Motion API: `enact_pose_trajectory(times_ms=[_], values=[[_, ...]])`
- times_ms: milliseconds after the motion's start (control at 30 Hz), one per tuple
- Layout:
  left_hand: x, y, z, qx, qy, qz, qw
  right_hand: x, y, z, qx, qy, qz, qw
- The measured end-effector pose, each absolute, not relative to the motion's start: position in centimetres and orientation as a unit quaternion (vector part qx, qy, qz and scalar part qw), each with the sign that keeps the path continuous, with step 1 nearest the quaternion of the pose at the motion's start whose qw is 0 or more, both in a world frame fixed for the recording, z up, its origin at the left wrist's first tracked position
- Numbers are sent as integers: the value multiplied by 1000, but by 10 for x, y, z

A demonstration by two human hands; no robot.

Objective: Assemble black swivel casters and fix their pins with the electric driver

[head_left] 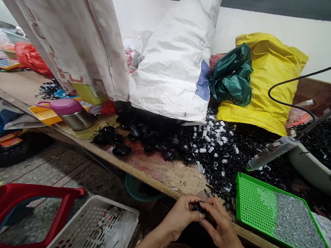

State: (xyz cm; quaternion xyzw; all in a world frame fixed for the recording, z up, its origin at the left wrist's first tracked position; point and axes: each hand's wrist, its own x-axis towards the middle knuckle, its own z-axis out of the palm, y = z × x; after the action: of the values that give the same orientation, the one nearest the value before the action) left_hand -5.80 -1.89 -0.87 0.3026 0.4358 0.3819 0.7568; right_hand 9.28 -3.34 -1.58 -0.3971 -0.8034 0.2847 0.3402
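My left hand (182, 214) and my right hand (217, 221) meet at the front edge of the wooden table (158, 171). Both pinch a small black plastic part (198, 207) between their fingertips. Just beyond them spreads a heap of small black parts (164, 142) mixed with small white pieces (213, 135). A green perforated tray (253, 204) holding tiny silvery metal pieces (290, 221) lies right of my right hand.
A big white woven sack (176, 62), a dark green bag (233, 75) and a yellow bag (268, 81) lean on the wall. A pink-lidded steel cup (72, 112) and orange tray (45, 114) stand left. A red stool (27, 213) and white basket (95, 227) sit on the floor. A grey tool (274, 150) with black cable (290, 83) lies right.
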Motion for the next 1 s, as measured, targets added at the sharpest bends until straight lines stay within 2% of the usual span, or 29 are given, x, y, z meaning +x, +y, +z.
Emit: enact_pose_trajectory(times_ms=[133, 200, 300, 400, 567, 833, 1000], values=[[-59, -9, -7, 289, 442, 425, 735, 112, -7, 4, -426, -811, 315, 250], [-59, -1, -6, 268, 454, 460, 714, 120, 15, 11, -487, -805, 234, 245], [-57, 10, -8, 234, 463, 492, 699, 121, 48, 11, -561, -815, 92, 114], [-54, 16, -11, 222, 460, 504, 696, 116, 68, 2, -591, -802, 48, 74], [-57, 15, -11, 207, 464, 513, 692, 125, 76, -1, -595, -791, 65, 125], [-52, 16, -6, 165, 360, 505, 767, 144, 74, -1, -590, -742, 119, 295], [-53, 18, -5, 173, 360, 499, 769, 143, 71, 0, -591, -716, 160, 334]])
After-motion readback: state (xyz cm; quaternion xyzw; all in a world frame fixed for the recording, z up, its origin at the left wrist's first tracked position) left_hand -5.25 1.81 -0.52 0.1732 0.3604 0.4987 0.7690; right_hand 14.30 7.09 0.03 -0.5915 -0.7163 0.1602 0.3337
